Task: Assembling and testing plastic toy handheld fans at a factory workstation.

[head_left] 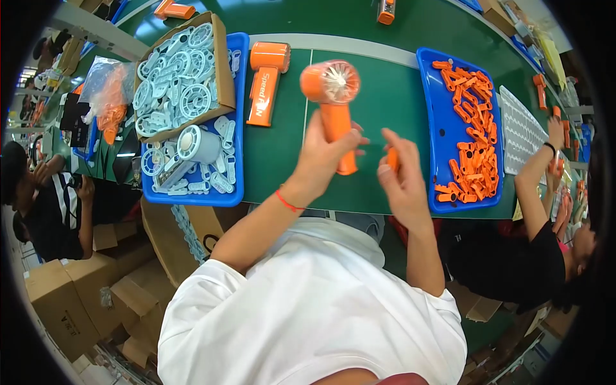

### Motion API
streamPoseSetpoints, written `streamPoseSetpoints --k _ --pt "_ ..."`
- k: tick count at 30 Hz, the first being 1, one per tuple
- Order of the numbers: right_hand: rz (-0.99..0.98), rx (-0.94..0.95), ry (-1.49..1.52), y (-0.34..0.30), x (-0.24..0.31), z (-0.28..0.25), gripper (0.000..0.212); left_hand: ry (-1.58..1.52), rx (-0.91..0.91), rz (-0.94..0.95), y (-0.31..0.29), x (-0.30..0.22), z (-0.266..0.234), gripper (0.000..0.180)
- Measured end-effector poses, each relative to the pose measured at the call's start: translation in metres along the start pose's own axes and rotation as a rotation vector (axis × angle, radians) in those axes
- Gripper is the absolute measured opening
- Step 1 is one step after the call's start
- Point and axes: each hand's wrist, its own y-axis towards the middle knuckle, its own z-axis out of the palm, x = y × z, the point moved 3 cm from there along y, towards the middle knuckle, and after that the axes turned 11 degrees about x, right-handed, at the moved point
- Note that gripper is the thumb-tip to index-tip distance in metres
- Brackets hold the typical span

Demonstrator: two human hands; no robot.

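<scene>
My left hand (pixel 319 156) is wrapped round the handle of an orange handheld fan (pixel 330 82), held upright above the green table with its pale, finned round front showing. To the right of it, my right hand (pixel 405 179) pinches a small orange plastic part (pixel 393 158) between thumb and fingers. That part is apart from the fan and mostly covered by the fingers. Another orange handheld fan (pixel 262 96) lies on the table left of the held one. Many similar small orange parts (pixel 478 163) lie in the blue tray (pixel 440 206) on the right.
On the left a blue tray (pixel 239 128) bears a cardboard box (pixel 222 61) heaped with light-blue plastic parts. A clear bag of orange parts (pixel 110 102) lies beyond it. A white sheet (pixel 523 138) sits beside the right tray. Co-workers sit at both sides; cardboard boxes (pixel 74 301) stand lower left.
</scene>
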Motion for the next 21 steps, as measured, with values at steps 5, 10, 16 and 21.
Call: streamPoseSetpoints --k 5,10,16,21 --pt "-0.209 -0.174 0.082 0.004 -0.049 0.002 0.012 0.193 0.025 0.011 -0.016 -0.017 -0.022 0.057" --pt "-0.128 -0.068 -0.322 0.004 -0.036 0.014 0.02 0.112 0.062 0.05 -0.024 -0.018 -0.031 0.063" --pt "0.077 -0.095 -0.829 -0.011 -0.004 -0.026 0.029 0.116 0.117 -0.051 -0.033 -0.021 -0.046 0.047" --pt "0.05 0.072 -0.912 -0.001 0.008 0.012 0.04 -0.206 0.108 -0.064 -0.036 -0.022 -0.031 0.049"
